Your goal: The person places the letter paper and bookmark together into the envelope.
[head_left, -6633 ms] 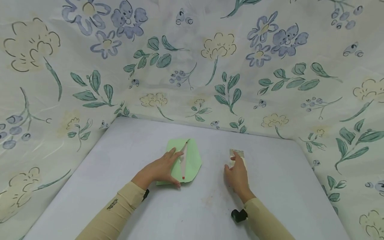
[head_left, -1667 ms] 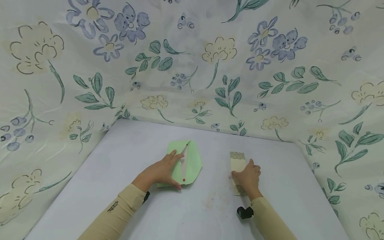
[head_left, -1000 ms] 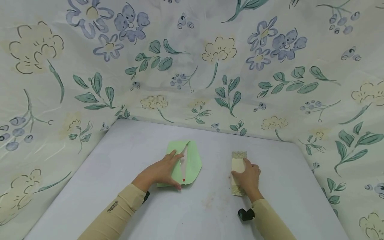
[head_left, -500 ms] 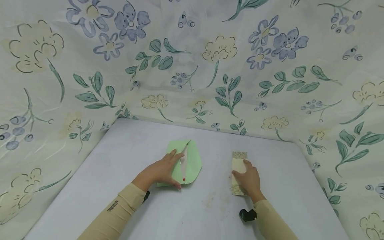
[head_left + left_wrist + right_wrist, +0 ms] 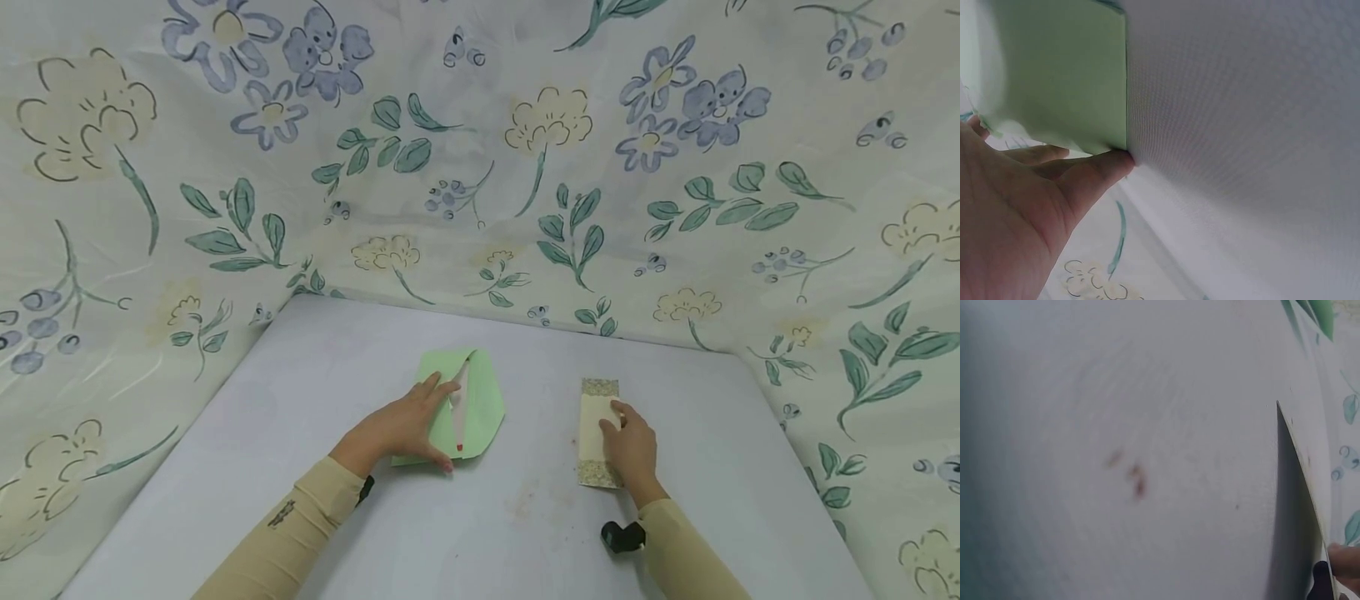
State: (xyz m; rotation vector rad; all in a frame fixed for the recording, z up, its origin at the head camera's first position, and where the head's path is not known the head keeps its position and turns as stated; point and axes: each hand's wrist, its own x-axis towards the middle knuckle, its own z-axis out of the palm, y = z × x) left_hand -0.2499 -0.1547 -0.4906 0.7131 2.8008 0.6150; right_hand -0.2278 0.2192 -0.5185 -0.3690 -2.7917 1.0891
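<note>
A light green paper envelope (image 5: 486, 408) lies on the table in the head view. Through the gap in it shows a whitish insert (image 5: 461, 417) with a small red spot at its near end. My left hand (image 5: 405, 421) rests on the envelope's left side, fingers spread and thumb at its near edge. To the right is a cream rectangular card (image 5: 595, 433) with speckled bands at both ends. My right hand (image 5: 633, 450) pinches its right edge, thumb on the upper face. In the right wrist view the card (image 5: 1297, 500) stands tilted off the table, a dark fingertip behind it.
The white table (image 5: 525, 533) carries faint reddish-brown smudges between the hands. A floral cloth (image 5: 480, 167) hangs behind and along both sides. Black wrist cameras (image 5: 622, 537) sit at the sleeves' cuffs.
Earlier my right hand was over the card's top; it has moved down to the right edge. Just now its thumb slid rightward on the card. The left hand has stayed put.
</note>
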